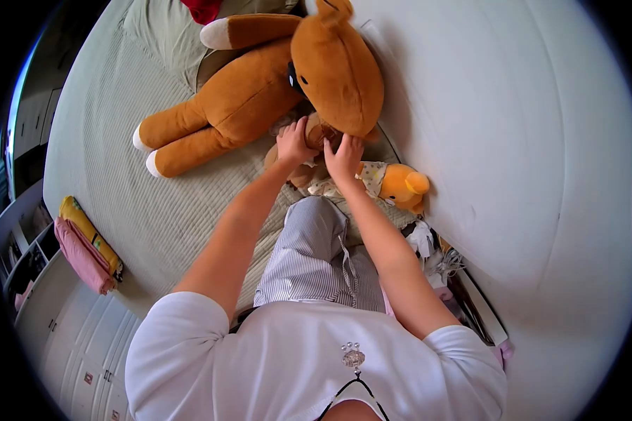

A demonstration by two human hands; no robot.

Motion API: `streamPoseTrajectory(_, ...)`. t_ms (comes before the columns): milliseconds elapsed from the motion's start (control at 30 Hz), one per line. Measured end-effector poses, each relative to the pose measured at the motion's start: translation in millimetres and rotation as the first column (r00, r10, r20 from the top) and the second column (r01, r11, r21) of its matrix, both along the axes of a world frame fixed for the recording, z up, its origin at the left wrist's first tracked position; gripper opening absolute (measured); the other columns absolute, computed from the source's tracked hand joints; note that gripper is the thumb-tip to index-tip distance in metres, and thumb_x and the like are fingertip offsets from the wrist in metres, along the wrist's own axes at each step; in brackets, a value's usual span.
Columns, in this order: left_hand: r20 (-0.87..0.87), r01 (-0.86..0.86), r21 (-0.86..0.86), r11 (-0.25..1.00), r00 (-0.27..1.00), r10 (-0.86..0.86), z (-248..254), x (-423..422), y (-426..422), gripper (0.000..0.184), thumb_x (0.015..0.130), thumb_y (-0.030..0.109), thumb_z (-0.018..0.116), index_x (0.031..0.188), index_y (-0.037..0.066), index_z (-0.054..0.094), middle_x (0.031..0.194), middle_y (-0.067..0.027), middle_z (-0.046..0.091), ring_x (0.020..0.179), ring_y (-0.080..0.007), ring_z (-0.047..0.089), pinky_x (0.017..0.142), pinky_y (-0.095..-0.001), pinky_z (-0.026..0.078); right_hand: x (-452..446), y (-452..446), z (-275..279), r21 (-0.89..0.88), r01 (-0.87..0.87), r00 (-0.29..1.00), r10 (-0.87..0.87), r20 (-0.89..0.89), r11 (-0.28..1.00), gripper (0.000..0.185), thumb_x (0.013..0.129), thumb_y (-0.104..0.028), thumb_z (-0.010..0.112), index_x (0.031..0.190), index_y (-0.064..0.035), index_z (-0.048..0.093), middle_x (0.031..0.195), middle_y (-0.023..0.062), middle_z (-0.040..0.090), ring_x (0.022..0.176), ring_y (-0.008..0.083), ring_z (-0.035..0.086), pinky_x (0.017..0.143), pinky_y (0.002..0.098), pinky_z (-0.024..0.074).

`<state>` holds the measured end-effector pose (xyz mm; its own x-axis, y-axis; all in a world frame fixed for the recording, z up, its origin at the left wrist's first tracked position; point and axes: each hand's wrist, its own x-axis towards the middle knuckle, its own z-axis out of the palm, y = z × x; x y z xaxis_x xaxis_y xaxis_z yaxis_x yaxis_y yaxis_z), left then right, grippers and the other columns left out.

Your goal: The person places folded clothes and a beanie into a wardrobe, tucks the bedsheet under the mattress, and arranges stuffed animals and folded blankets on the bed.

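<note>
A large brown teddy bear (242, 105) with white paws lies on its side across the bed. Below its head sits a smaller brown plush toy (317, 133), partly covered by the big bear and by my hands. My left hand (295, 144) has its fingers curled on the left side of this plush toy. On the other side my right hand (344, 158) grips it, close under the big bear's head, with the thumb raised. A small orange bear (402, 186) in a patterned outfit lies just right of my right hand.
The bed has a ribbed, pale green cover (119, 133) and a pillow (168, 49) at the top. Folded pink cloth (83, 254) and yellow cloth (91, 228) lie at the left edge. A white wall (498, 140) borders the right. Crumpled white items (428, 242) and cables fill the gap there.
</note>
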<state>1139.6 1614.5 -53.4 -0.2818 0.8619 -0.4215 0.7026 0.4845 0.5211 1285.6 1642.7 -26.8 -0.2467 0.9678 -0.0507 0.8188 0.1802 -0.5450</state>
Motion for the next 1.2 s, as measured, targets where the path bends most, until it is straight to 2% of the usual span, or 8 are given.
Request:
streamPoseTrajectory(200,-0.002,0.160,0.385,0.909,0.985,-0.172,-4.2,-2.2,33.4,0.094,0.050,0.026,0.083,0.133,0.013,0.042,0.126,-0.0095,0.051,0.120,-0.0295,0.045,0.095,-0.0450,0.036,-27.0,87.3,98.8,0.109,-0.132,0.874,0.168,-0.456,0.985,0.050,0.079,-0.026,0.069,0.119,-0.0001,0.054,0.119,0.0202,0.057,0.109,0.0378,0.053,0.091,0.0415,0.0435)
streamPoseTrajectory(333,0.080,0.084,0.346,0.935,0.990,-0.119,-25.7,-12.1,55.4,0.095,0.052,0.022,0.083,0.136,0.013,0.039,0.135,-0.0084,0.047,0.126,-0.0299,0.041,0.102,-0.0411,0.037,-59.2,108.9,97.0,0.143,-0.125,0.792,0.185,-0.582,0.982,0.038,0.082,-0.017,0.066,0.117,-0.0024,0.057,0.120,0.0166,0.059,0.110,0.0329,0.056,0.091,0.0373,0.0452)
streamPoseTrajectory(600,0.167,0.072,0.128,0.989,0.982,-0.093,6.4,-25.1,66.2,0.097,0.056,0.019,0.084,0.139,0.014,0.035,0.131,-0.0111,0.051,0.124,-0.0337,0.043,0.101,-0.0422,0.039,48.0,-58.5,57.2,-0.377,0.116,0.803,-0.310,-0.508,0.919,0.014,0.086,-0.009,0.062,0.097,-0.0001,0.062,0.081,0.0056,0.065,0.072,0.0117,0.061,0.065,0.0247,0.0484)
streamPoseTrajectory(800,0.467,-0.377,0.409,0.831,0.869,0.165,38.5,-19.7,46.2,0.093,0.057,0.005,0.084,0.136,0.007,0.034,0.126,-0.0134,0.053,0.115,-0.0274,0.055,0.097,-0.0360,0.044,166.5,-174.5,-21.6,-0.827,0.413,0.424,-0.884,-0.195,0.380,0.014,0.083,-0.008,0.062,0.096,-0.0008,0.062,0.073,0.0031,0.062,0.060,0.0116,0.057,0.055,0.0218,0.0455)
streamPoseTrajectory(867,0.342,-0.202,0.314,0.928,0.935,0.088,30.9,-25.4,53.6,0.097,0.058,0.017,0.086,0.138,0.008,0.032,0.133,-0.0139,0.048,0.122,-0.0297,0.049,0.101,-0.0374,0.041,183.4,-158.7,-20.3,-0.938,0.325,0.327,-0.945,-0.011,0.123,0.028,0.082,-0.013,0.065,0.107,-0.0017,0.057,0.084,0.0029,0.063,0.065,0.0120,0.056,0.057,0.0241,0.0463)
streamPoseTrajectory(967,0.011,0.046,0.273,0.961,0.999,-0.051,8.2,-22.3,59.9,0.101,0.057,0.030,0.086,0.140,0.010,0.032,0.139,-0.0136,0.041,0.130,-0.0293,0.039,0.105,-0.0407,0.035,182.7,-129.6,-41.9,-0.924,0.381,0.172,-0.985,0.025,0.043,0.062,0.081,-0.025,0.071,0.133,-0.0076,0.043,0.134,0.0112,0.046,0.129,0.0217,0.037,0.100,0.0416,0.0379)
streamPoseTrajectory(1067,-0.055,-0.006,0.328,0.945,0.998,0.025,11.1,-8.4,50.6,0.102,0.057,0.034,0.085,0.141,0.011,0.032,0.144,-0.0124,0.035,0.135,-0.0288,0.031,0.108,-0.0423,0.030,194.0,-101.6,-54.6,-0.983,0.003,0.205,-0.962,-0.181,0.185,0.082,0.078,-0.024,0.076,0.143,-0.0098,0.029,0.146,0.0100,0.032,0.141,0.0270,0.017,0.109,0.0459,0.0237)
streamPoseTrajectory(1200,-0.257,-0.114,0.490,0.864,0.928,0.269,52.7,25.0,-1.8,0.095,0.059,0.026,0.085,0.138,0.010,0.034,0.135,-0.0143,0.043,0.128,-0.0345,0.038,0.102,-0.0453,0.035,194.0,-104.1,-63.7,-0.989,0.042,0.083,-0.987,-0.140,0.144,0.081,0.079,-0.018,0.074,0.145,-0.0118,0.025,0.146,0.0045,0.034,0.140,0.0266,0.018,0.110,0.0472,0.0196)
